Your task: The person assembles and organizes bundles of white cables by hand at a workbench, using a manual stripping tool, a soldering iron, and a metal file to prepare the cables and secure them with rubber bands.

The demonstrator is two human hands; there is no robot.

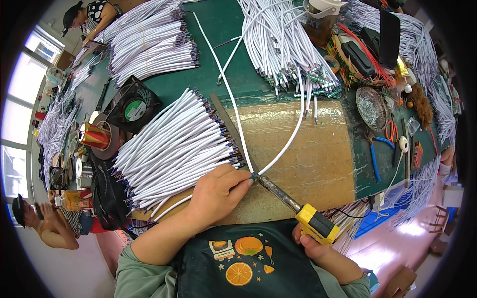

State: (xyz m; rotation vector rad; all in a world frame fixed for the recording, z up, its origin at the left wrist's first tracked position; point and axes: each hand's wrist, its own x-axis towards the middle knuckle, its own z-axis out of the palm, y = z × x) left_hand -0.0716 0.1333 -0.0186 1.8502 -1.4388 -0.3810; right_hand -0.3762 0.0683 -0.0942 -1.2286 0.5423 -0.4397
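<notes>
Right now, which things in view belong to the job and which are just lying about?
In the job:
- left hand, pinching at the joint
- right hand, holding the yellow soldering iron
- two white cables meeting at its tip
- brown board underneath

Apparently lying about:
- black fan
- blue-handled pliers
- orange-handled scissors
- red-and-gold can

The yellow and black soldering iron [318, 223] slants, its fat handle near and right, its thin metal tip pointing far and left. At the tip, two white cables meet. One long cable [233, 99] runs far and a bit left. The other cable [294, 135] bends far and right.
</notes>
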